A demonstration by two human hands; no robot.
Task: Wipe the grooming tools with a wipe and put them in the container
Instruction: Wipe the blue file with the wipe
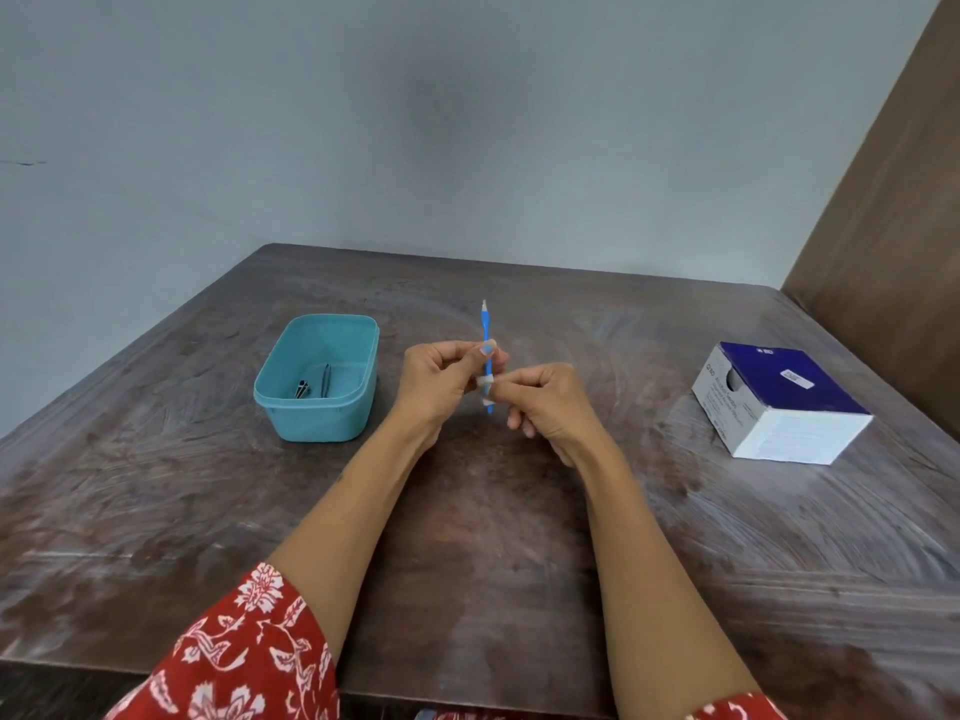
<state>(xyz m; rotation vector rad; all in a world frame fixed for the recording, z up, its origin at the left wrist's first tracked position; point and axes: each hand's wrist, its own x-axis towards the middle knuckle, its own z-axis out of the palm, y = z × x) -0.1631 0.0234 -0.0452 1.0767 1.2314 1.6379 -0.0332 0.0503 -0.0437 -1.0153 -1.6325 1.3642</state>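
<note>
A thin blue grooming tool (485, 324) with a small metal tip stands upright above the middle of the table. My left hand (441, 379) pinches its shaft near the middle. My right hand (545, 402) pinches a small white wipe (487, 383) wrapped round the lower part of the shaft. To the left stands a teal plastic container (291, 407), open on top. Inside it lie tweezers (326, 380) and another small dark metal tool (303, 389).
A blue and white box of alcohol swabs (779, 402) sits on the right side of the dark wooden table (467, 537). A brown wooden panel (893, 200) rises at the far right. A grey wall stands behind the table.
</note>
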